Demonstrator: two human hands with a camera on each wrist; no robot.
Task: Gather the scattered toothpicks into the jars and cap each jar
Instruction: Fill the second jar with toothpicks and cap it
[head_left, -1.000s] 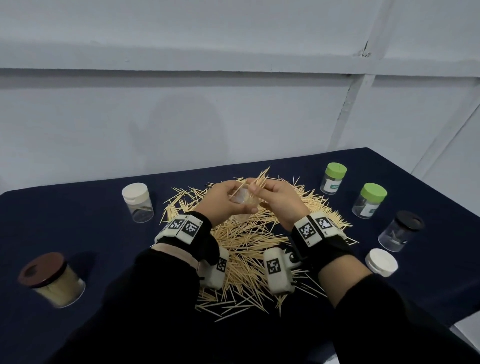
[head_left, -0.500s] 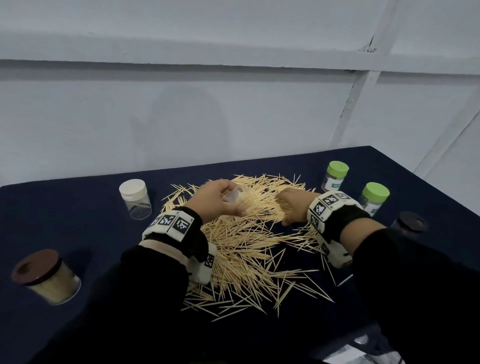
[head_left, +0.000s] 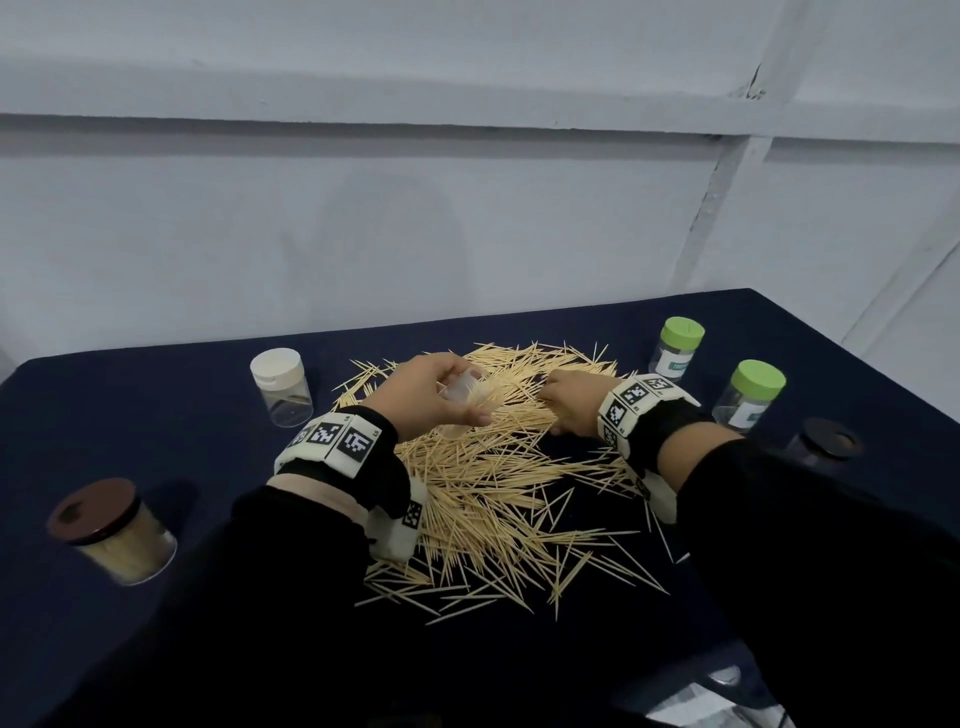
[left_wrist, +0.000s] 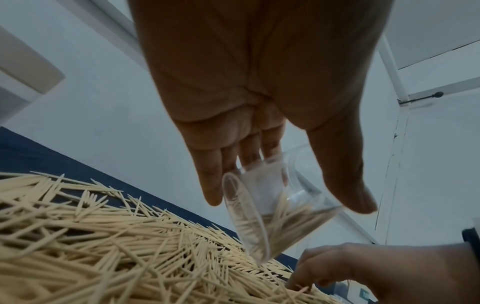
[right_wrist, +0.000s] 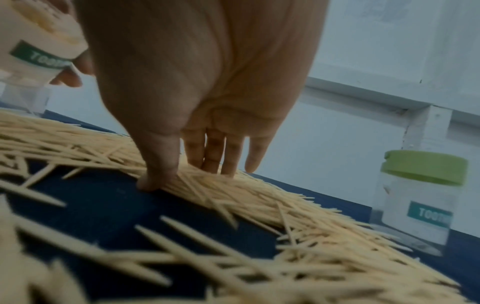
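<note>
A big heap of toothpicks lies mid-table on the dark blue cloth. My left hand grips a clear uncapped jar tilted above the heap's far part. In the left wrist view the jar sits between thumb and fingers of that hand, with some toothpicks inside. My right hand is down on the heap to the jar's right. Seen from the right wrist, the right hand pinches a bunch of toothpicks between thumb and fingers against the cloth.
A white-capped jar stands at the back left, and a brown-lidded jar full of toothpicks at the near left. Two green-capped jars and a black-lidded jar stand to the right. A grey wall runs behind the table.
My right hand has left the jar mouth and dropped to the right onto the heap. The left hand still holds the jar, now a little lower.
</note>
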